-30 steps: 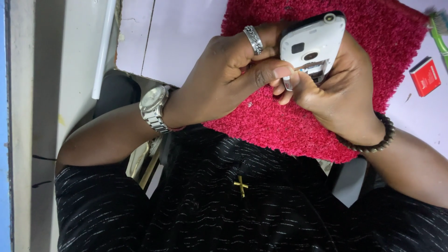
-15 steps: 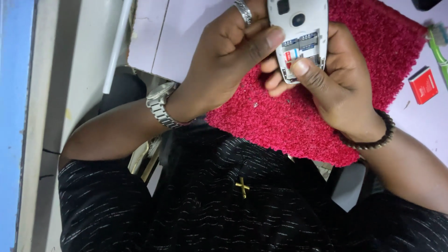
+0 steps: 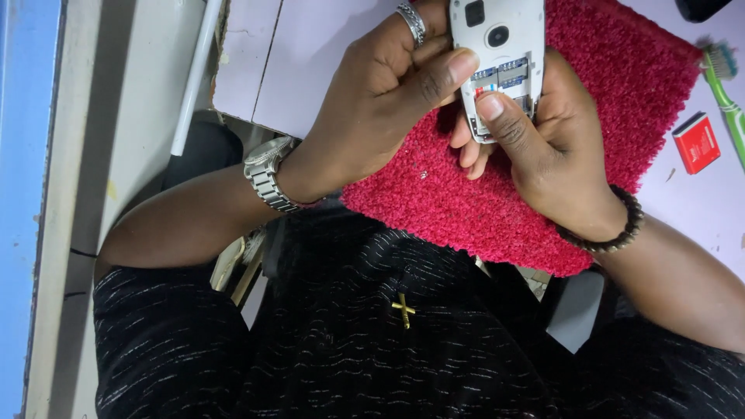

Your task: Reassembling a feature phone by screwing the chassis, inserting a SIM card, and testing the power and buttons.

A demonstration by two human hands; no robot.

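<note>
Above the red fuzzy mat (image 3: 543, 155), both hands are gripping a white mobile phone (image 3: 500, 46) with its back cover off.

The left hand (image 3: 380, 101) is closing its fingers around the phone's left edge, thumb pressing beside the exposed card slots (image 3: 503, 76); the right hand (image 3: 543, 147) is cradling it from below, its thumb bearing on the open compartment's lower edge. Right of the mat, a small red battery (image 3: 696, 142) and a green toothbrush (image 3: 725, 81) are lying on the pale lilac bench (image 3: 310, 54). As I judge it, a thumb pushing too hard could be bending the bare slot contacts, and a loosening grip could be dropping the phone past the mat's edge.
</note>
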